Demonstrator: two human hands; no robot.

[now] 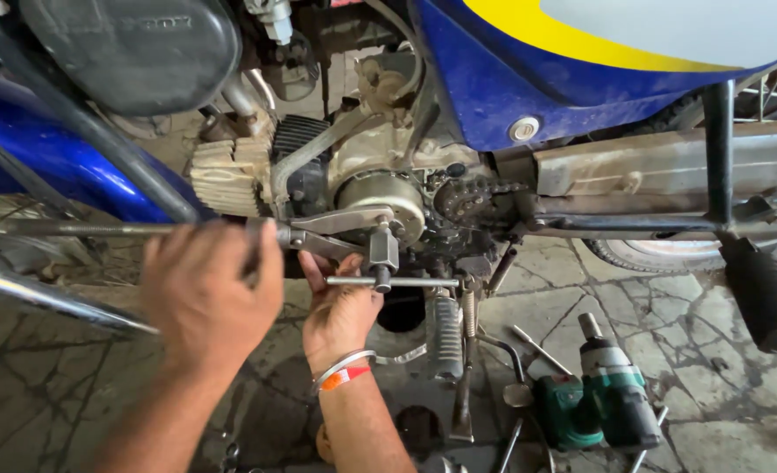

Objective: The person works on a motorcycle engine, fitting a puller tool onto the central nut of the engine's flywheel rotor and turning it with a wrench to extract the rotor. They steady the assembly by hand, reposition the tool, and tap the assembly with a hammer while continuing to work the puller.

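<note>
A: The puller [380, 250], a grey metal tool with a cross-bar [397, 282], sits screwed against the round engine rotor [387, 200] of the blue motorcycle [494, 79], low on the engine's side, just left of the small chain sprocket [459, 200].

B: And the hands?

A: Two, both the person's own. The left hand [204, 293] is clamped around the end of a long steel bar [82, 229] that runs out to the left of the puller. The right hand [340, 307] sits just under the puller, its fingers [346, 265] curled onto the left end of the cross-bar and the flat metal holder [336, 221] beside it.

B: Which step do you make of it?

A: By my reading, the rotor is being drawn off: one hand braces with the long bar while the other works the cross-bar. The rotor looks seated for now. The next move would call for steady counter-force on the bar and an even turn of the cross-bar, keeping the puller square to the rotor so it does not slip.

B: Count the rest.

A: One green power wrench [612, 390] lies on the cracked stone floor [721, 420], below and right of the puller. One ribbed footpeg [445, 337] hangs directly below it, one rubber-covered peg [765, 298] far to its right. Several loose slim tools lie by the wrench; I cannot count them surely. One wristband [343, 375] on the right wrist.
</note>
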